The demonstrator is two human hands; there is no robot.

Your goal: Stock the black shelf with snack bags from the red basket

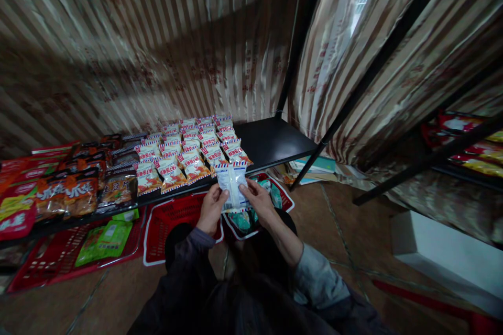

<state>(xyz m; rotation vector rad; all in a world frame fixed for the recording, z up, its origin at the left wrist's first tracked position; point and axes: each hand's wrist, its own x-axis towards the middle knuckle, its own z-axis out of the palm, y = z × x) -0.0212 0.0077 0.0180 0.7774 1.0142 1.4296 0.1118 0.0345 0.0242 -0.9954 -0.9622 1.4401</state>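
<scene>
On the black shelf (275, 138), my landmark, orange and dark snack bags (80, 191) fill the left part, and a green packet (106, 241) lies in a red basket below it. Rows of white snack bags (190, 162) come next. At the shelf's front edge, the left hand (212, 208) pinches the left side of a white-and-blue packet (232, 186), which sits upright between both hands' fingers; the right hand (257, 198) grips its right side, above a basket of teal packets (240, 221).
</scene>
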